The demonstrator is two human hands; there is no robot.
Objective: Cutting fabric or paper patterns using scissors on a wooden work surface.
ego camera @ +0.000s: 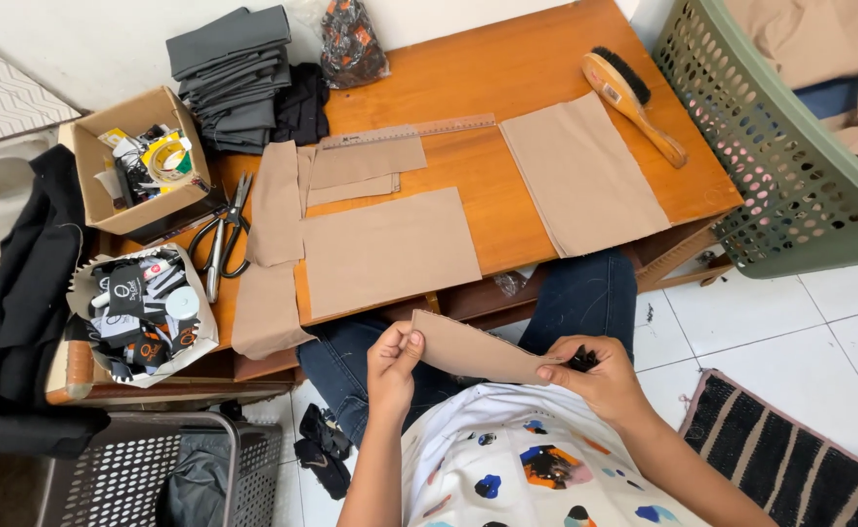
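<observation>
Head view, lower centre of frame: both hands hold one small tan rectangular fabric piece point(473, 353) over the lap, below the table edge; left hand point(391, 361) pinches its left end between thumb and fingers; right hand point(597, 376) grips the right end, fingers closed on the cloth with a small dark scrap point(579, 361) tucked against the palm; hands apart, cloth stretched flat between them. Judged step: handling or checking a single cut piece, held clear of the table; any further move on it calls for a steady two-point grip so the limp cloth does not sag or fold.

Around: low orange-brown wooden table point(507, 73) across the middle; larger tan cut fabric panels point(390, 249) centre and right, a strip drooping over the near edge at left; clear plastic ruler point(409, 130) above them; black-handled scissors point(224, 234) at left; wooden brush with black bristles point(634, 93) upper right; stack of folded grey cloth point(234, 73) upper left; cardboard box of tape and oddments point(136, 156) far left; green perforated plastic basket point(790, 166) at right. The table edge sits just above the hands; nothing lies between them.
</observation>
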